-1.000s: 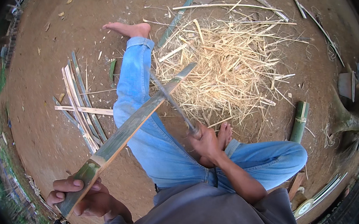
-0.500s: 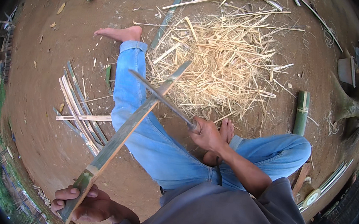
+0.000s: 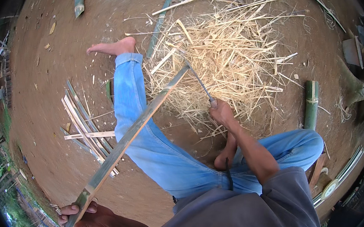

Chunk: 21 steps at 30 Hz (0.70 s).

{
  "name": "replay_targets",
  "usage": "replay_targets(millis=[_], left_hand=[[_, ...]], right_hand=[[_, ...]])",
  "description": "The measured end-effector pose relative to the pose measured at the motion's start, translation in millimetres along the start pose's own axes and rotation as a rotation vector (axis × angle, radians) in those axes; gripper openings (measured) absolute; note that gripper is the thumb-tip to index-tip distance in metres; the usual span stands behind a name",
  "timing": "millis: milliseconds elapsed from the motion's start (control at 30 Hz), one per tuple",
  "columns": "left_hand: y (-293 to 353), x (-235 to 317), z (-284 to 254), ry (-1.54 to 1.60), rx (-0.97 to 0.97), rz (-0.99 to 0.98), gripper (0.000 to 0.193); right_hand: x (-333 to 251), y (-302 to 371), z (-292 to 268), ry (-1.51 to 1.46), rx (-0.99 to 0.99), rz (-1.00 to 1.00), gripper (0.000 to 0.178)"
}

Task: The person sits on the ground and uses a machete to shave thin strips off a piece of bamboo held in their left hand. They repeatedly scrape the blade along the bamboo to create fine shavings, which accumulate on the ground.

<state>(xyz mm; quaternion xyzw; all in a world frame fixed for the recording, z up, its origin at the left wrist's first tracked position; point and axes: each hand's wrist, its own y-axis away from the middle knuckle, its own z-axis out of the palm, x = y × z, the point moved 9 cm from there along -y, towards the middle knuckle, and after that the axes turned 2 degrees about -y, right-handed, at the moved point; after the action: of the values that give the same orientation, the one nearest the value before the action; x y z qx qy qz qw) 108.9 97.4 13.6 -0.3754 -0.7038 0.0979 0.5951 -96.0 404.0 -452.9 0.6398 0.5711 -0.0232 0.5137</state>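
Observation:
A long green bamboo strip (image 3: 131, 135) slants up from the lower left across my left thigh. My left hand (image 3: 88, 219) is closed round its lower end, just below a node. My right hand (image 3: 223, 114) grips the handle of a long-bladed knife (image 3: 200, 81), out in front of my knees. The blade points up and left, and its front part lies at or over the strip's far end; whether it touches is hard to tell. Beneath the far end spreads a heap of pale bamboo shavings (image 3: 230, 58).
Split bamboo strips (image 3: 84, 123) lie on the dirt left of my leg. A green bamboo section (image 3: 311, 105) stands out at right, and a shorter piece (image 3: 79, 4) lies far left. More thin strips (image 3: 347, 168) are beside my right knee, with a round pale object (image 3: 329, 189).
My right hand has moved forward and slightly right, taking the knife from across the strip's upper part to its far end. My left hand keeps its hold on the strip.

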Motion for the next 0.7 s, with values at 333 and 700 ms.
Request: replay_targets(millis=[333,700], left_hand=[[-15,-23,-14,-0.014,0.077,-0.063,0.034],[-12,-15,-11,-0.180,0.237,-0.105,0.041]], right_hand=[[-13,-2,-1,-0.028,-0.082,0.076,0.021],[-155,139,4,-0.007,-0.229,-0.539,0.021]])
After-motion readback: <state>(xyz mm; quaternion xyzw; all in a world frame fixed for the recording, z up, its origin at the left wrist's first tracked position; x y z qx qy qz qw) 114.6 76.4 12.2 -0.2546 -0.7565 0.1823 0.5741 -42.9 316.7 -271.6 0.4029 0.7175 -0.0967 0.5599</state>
